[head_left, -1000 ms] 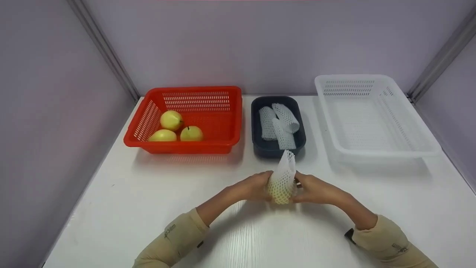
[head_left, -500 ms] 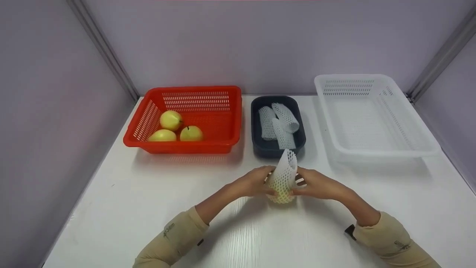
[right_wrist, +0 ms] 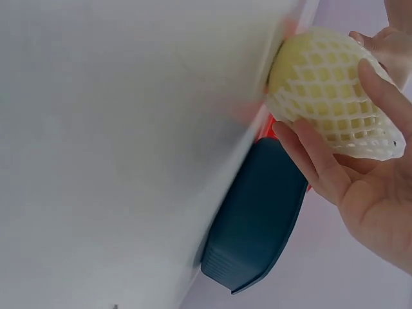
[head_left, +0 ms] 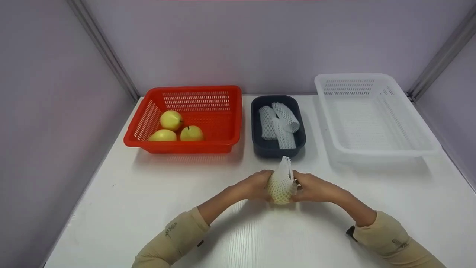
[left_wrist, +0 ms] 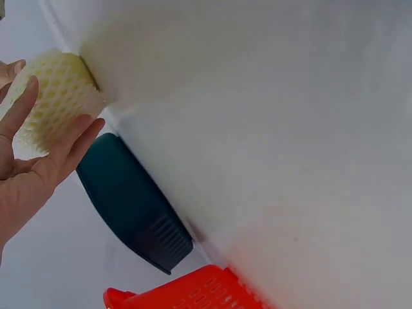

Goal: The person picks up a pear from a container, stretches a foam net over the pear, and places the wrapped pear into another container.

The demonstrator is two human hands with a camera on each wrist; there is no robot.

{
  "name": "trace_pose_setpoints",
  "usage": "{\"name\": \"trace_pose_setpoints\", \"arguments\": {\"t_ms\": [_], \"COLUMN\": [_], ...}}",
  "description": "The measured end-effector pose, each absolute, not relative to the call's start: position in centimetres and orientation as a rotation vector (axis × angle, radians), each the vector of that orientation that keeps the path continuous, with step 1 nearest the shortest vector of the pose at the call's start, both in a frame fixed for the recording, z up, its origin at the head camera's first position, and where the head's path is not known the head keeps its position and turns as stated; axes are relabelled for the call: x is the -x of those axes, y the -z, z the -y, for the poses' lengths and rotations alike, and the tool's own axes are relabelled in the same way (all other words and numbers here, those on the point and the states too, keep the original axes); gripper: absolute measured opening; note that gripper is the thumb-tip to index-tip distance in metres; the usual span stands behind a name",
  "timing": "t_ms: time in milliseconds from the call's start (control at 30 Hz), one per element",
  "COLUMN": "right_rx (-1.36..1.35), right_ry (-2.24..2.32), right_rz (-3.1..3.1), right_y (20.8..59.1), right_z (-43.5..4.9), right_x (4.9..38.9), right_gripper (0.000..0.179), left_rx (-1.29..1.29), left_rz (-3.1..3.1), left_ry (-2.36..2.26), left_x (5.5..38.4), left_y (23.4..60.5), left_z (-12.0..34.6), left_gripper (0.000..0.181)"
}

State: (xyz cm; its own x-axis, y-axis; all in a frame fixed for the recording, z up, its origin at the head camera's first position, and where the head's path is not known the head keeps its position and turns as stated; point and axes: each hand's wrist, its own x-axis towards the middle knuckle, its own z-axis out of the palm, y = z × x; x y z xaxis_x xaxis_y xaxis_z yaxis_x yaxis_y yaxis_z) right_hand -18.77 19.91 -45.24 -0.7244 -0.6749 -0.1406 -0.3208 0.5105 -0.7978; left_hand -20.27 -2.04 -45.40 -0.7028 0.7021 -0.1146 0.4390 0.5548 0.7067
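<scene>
A yellow pear (right_wrist: pixel 290 61) stands at the middle front of the table inside a white foam net sleeve (head_left: pixel 282 182). Stretched around the fruit, the net narrows to a loose tip above it; the pear's bare base shows below the net's edge in both wrist views. My left hand (head_left: pixel 256 186) holds the netted pear from the left, thumb on the near side and fingers behind. From the right, my right hand (head_left: pixel 316 188) holds it the same way, its fingers (right_wrist: pixel 302 151) along the net's lower edge.
A red basket (head_left: pixel 189 147) with several yellow pears (head_left: pixel 171 120) stands back left. Behind the hands, a dark blue bin (head_left: pixel 279 152) contains several foam net sleeves (head_left: pixel 285 117). At the back right is a white basket (head_left: pixel 386 152). Walls border the white table (head_left: pixel 167 197).
Both hands rose slightly along the sleeve, then came back down toward the pear's base. The net's tip now sits lower and narrower, with the net spread wider around the pear.
</scene>
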Motion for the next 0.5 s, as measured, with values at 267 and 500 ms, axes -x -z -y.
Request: {"name": "trace_pose_setpoints", "arguments": {"t_ms": [267, 500], "right_rx": [0.846, 0.785], "right_ry": [1.016, 1.081], "right_rz": [-2.336, -2.371], "right_y": [45.4, 45.09], "right_z": [-19.76, -19.81], "right_x": [18.98, 19.07], "right_gripper": [0.071, 0.074], "left_rx": [-0.871, -0.757], "left_rz": [-2.433, -2.423], "left_ry": [-0.931, -0.992], "left_x": [20.27, 20.72], "left_y": [45.89, 45.41], "left_z": [1.8, 2.06], "left_gripper": [0.059, 0.069]}}
